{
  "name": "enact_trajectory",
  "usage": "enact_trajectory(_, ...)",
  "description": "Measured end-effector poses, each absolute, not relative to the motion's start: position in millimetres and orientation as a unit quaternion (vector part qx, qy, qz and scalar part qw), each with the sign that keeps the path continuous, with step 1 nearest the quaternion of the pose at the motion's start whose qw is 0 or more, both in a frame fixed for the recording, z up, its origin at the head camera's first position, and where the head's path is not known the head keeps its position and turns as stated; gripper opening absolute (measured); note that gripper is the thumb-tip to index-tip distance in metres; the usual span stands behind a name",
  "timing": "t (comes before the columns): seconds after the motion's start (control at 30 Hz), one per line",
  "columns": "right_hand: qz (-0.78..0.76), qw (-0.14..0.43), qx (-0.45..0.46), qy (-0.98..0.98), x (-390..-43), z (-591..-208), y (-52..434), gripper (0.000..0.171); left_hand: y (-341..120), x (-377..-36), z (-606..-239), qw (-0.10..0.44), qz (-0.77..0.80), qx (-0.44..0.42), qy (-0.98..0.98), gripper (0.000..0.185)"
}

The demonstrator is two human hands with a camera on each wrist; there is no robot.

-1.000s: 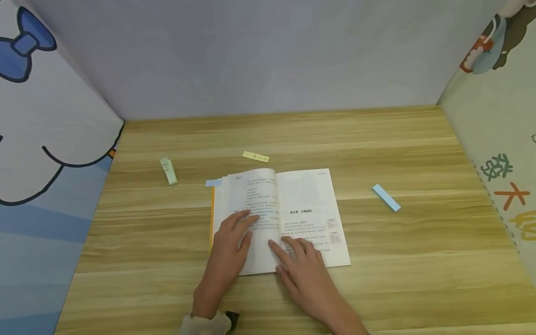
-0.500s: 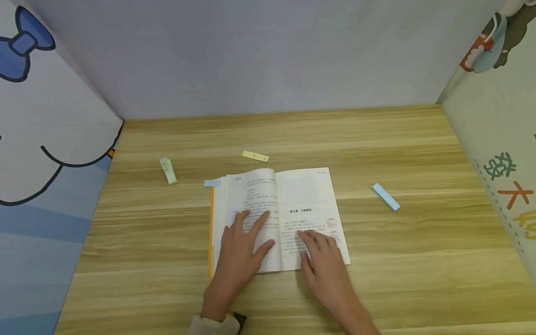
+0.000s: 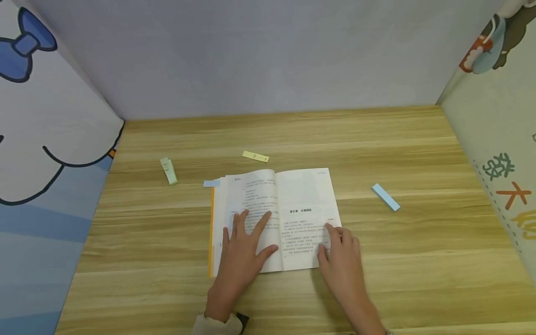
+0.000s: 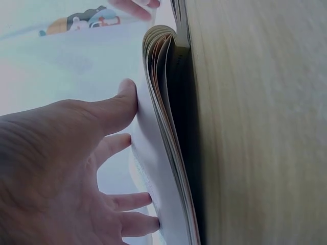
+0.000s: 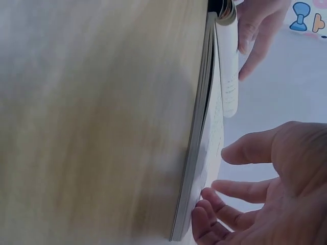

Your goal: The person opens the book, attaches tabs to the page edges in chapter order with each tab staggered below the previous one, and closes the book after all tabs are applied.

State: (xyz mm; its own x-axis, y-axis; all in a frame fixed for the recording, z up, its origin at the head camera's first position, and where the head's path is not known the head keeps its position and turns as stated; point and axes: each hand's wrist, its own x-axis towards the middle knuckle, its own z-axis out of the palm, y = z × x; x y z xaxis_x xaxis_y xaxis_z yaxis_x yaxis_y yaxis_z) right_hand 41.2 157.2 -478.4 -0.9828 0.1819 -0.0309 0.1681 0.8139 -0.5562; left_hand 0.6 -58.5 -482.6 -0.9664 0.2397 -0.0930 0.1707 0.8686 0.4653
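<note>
An open book lies on the wooden table, with printed text on both pages and an orange cover edge along its left side. My left hand rests on the left page with its fingers spread. In the left wrist view, the thumb and fingertips press that page, which bulges up over the stack. My right hand touches the lower right part of the right page, near its outer edge. Seen from the right wrist, its thumb stands off the page and the lower fingers bend at the edge. Neither hand grips anything.
A blue sticky tab sticks out at the book's upper left. Around the book lie a green paper strip, a yellow strip and a blue strip. A pale back wall and printed side panels enclose the table.
My right hand has slid right from near the spine to the right page's outer edge. The left hand has moved slightly right and spread its fingers.
</note>
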Motion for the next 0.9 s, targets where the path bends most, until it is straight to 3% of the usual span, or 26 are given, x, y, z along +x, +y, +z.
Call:
enact_trajectory(0.47, 0.301, -0.048, -0.146, -0.941, 38, -473, 170, 0.069, -61, 1, -484, 0.073, 0.222, 0.108, 0.966, 0.077)
enact_trajectory(0.9, 0.310, -0.043, -0.150, -0.938, 35, -470, 173, 0.069, -59, -1, -485, 0.069, 0.224, 0.108, 0.966, 0.076)
